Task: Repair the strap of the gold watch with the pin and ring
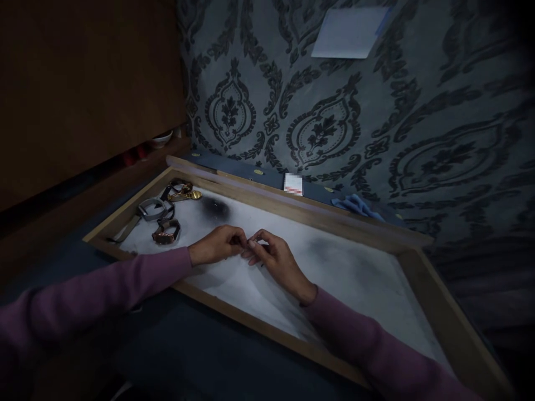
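Over the white-floored wooden tray (271,329), my left hand (219,244) and my right hand (279,259) meet at the fingertips. Both are closed in a pinch. Whatever lies between the fingers is too small and dark to make out. To the left of my left hand, a wristwatch with a brown strap (166,234) rests on the tray floor. Behind it are a grey-strapped watch (152,210) and a gold watch (190,194), grouped with other dark straps in the tray's far left corner.
A blue cloth (357,206) lies beyond the tray's back edge, near a small white packet (293,184). A white sheet (351,32) is on the patterned backdrop. Brown wooden furniture (87,83) stands at the left, with a white bowl (162,138) on its ledge.
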The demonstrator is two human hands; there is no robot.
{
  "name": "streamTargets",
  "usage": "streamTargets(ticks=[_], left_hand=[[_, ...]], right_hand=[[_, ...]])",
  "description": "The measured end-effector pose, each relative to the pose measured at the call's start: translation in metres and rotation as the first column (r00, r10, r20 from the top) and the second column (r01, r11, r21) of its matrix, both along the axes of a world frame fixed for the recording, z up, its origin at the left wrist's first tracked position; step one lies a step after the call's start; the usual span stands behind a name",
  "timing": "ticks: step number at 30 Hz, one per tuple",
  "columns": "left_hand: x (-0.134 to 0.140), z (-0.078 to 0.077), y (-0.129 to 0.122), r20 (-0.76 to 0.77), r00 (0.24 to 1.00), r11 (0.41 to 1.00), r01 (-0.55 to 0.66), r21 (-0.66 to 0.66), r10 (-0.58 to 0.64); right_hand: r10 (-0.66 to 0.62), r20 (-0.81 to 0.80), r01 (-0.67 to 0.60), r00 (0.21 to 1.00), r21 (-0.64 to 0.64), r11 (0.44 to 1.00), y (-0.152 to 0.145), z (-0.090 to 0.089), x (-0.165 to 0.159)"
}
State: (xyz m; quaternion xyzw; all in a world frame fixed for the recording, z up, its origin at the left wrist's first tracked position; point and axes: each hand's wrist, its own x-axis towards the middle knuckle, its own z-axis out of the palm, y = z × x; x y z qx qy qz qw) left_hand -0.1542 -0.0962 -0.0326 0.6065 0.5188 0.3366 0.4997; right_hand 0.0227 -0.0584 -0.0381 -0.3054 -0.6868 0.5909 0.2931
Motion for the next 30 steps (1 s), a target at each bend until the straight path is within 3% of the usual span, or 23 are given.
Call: streamTargets(ticks=[11,17,30], left_hand=[[-0.0043,0.0006,-0.0019,-0.020,1.000,0.997,0.018,-0.073,-0.019],[-0.0057,0.0007,-0.0011,0.043,0.999,0.989,0.030,-0.145,-0.024],[-0.0084,-0.0054,0.0008,0.099,0.995,0.982,0.050,-0.181,-0.033]], right_hand=[[-0.009,-0.082,-0.005,0.997,-0.170,0.985,0.0027,0.0025,-0.0026],[-0.052,-0.090,0.025,0.995,-0.280,0.960,0.0021,0.0020,-0.0039],[-0.054,-0.105,0.010,0.993,-0.377,0.926,0.0017,-0.0017,-0.0028]])
